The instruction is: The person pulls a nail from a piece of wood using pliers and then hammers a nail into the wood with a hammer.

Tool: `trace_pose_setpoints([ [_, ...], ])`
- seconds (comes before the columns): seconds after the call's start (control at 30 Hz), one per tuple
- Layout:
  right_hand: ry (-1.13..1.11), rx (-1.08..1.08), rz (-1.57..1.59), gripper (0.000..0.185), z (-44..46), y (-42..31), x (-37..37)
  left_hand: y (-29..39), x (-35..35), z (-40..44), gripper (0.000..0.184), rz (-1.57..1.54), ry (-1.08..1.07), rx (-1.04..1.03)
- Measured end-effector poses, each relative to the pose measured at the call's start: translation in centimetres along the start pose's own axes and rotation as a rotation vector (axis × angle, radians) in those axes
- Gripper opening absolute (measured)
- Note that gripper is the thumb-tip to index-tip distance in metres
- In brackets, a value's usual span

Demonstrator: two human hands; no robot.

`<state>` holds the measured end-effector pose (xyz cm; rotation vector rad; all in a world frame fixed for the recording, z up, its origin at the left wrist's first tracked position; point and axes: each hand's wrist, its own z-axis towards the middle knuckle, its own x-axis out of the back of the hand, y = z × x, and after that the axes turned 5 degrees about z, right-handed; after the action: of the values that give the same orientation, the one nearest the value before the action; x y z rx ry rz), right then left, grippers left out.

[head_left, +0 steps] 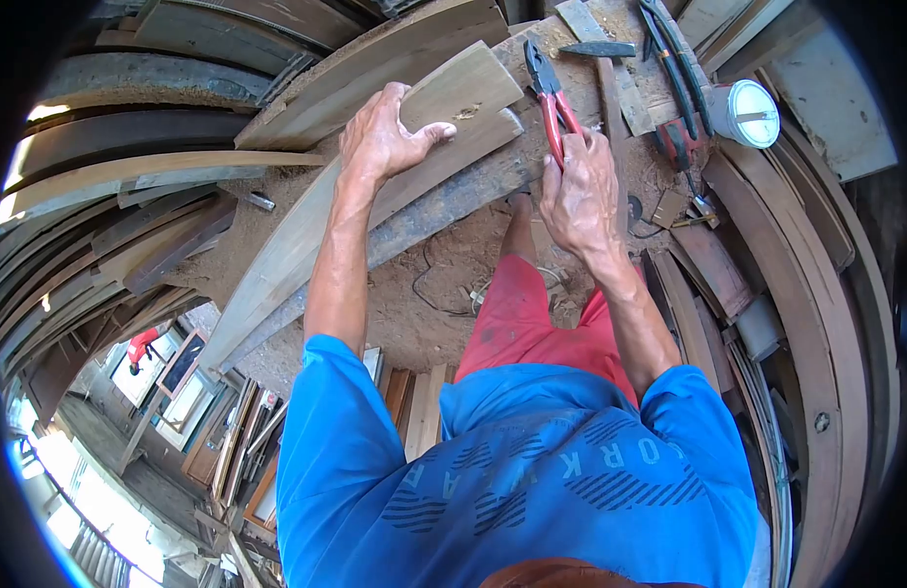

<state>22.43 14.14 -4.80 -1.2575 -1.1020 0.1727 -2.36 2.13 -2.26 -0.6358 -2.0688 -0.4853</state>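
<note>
Pliers (548, 90) sit in the right hand (583, 191) — the left hand (383, 142) touches a plank (460, 93).

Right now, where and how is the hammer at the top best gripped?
Probably hold the hammer by its wooden handle, below the head, coming from above on the person's side: the handle is slim and runs back toward them. The right hand would first have to release the pliers.
</note>
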Motion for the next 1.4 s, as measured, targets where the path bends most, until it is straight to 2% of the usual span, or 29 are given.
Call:
trace_pose_setpoints([
  [0.07, 0.047, 0.074, -0.047, 0.026, 0.4, 0.9, -1.3, -0.2, 0.0, 0.6, 0.09, -0.022, -0.031, -0.014],
  [0.17, 0.001, 0.098, -0.169, 0.028, 0.6, 1.7, -2.8, -0.8, 0.0, 1.4, 0.097, -0.041, -0.071, -0.024],
  [0.27, -0.017, 0.056, -0.299, 0.035, 0.4, 0.7, -3.0, -1.8, -0.6, 2.5, 0.103, -0.047, -0.085, -0.05],
  [0.6, 0.03, -0.015, -0.315, 0.045, 1.4, 0.1, -3.4, -2.8, -1.5, 3.6, 0.107, -0.084, -0.118, -0.102],
  [0.8, -0.032, 0.007, -0.239, 0.053, 0.7, -2.0, -4.4, -2.4, -1.9, 0.2, 0.102, -0.002, 0.001, -0.174],
  [0.83, -0.021, -0.002, -0.23, 0.051, 0.6, -1.9, -4.8, -2.7, -2.4, -0.7, 0.121, -0.054, -0.015, -0.197],
  [0.93, -0.033, 0.003, -0.248, 0.046, 0.4, -1.9, -5.0, -1.1, -4.0, -4.0, 0.145, 0.083, 0.151, -0.227],
  [0.97, -0.05, 0.016, -0.243, 0.045, 0.5, -1.7, -4.5, -1.9, -5.5, -4.0, 0.156, 0.051, 0.204, -0.293],
  [1.03, -0.088, 0.034, -0.281, 0.041, 1.1, -1.6, -2.9, -1.8, -5.3, -3.9, 0.151, 0.003, 0.184, -0.298],
  [1.13, 0.029, 0.055, -0.258, 0.036, 2.0, -0.2, -0.4, -1.5, -5.5, -4.8, 0.142, -0.001, 0.158, -0.306],
  [1.17, 0.038, 0.002, -0.35, 0.037, 1.7, 0.0, 0.3, -1.4, -5.8, -5.3, 0.14, 0.011, 0.145, -0.314],
  [1.27, 0.132, -0.042, -0.515, 0.04, 1.1, 1.0, 1.6, -1.5, -7.4, -6.3, 0.127, -0.074, 0.261, -0.372],
  [1.4, 0.153, -0.093, -0.469, 0.043, 0.6, 1.6, 2.4, -1.3, -8.3, -6.5, 0.116, -0.045, 0.321, -0.475],
])
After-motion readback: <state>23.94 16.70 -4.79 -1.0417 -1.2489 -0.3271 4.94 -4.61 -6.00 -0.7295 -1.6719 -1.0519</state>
